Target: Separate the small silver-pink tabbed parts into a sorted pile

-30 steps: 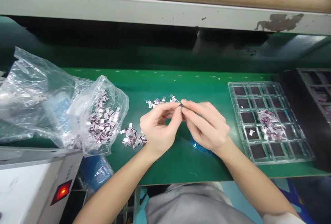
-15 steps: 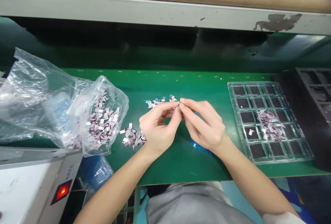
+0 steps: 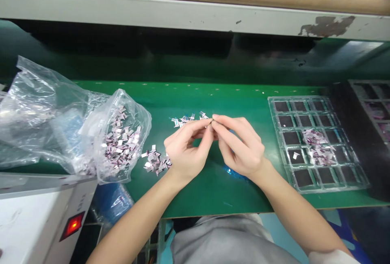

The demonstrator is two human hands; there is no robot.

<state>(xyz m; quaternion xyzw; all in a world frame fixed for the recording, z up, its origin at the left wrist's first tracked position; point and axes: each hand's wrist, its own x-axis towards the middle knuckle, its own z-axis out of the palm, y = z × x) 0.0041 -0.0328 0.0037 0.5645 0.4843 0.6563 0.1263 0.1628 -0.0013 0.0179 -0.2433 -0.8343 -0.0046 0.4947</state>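
Note:
My left hand (image 3: 186, 147) and my right hand (image 3: 242, 144) meet over the middle of the green bench. Thumb and forefinger of each are pinched together around a tiny part (image 3: 211, 122); only a dark sliver of it shows between the fingertips, so its kind is hidden. Just behind my left hand lies a small pile of silver pieces with blue film (image 3: 183, 120). To its left is a heap of small flat silver and pink T-shaped pieces (image 3: 156, 161). Some blue film (image 3: 234, 172) lies partly beneath my right hand.
A clear plastic bag (image 3: 143, 117) spilling many silver-pink pieces lies at left. Below it stands a white machine (image 3: 33, 219) with a lit red switch (image 3: 73, 226). A clear compartment tray (image 3: 276, 134) at right holds similar pieces, beside a black box (image 3: 344, 126). A shelf (image 3: 183, 14) overhangs the back.
Hardly anything differs. Both hands keep the same pinch at the same spot, with only a slight shift of the right fingers.

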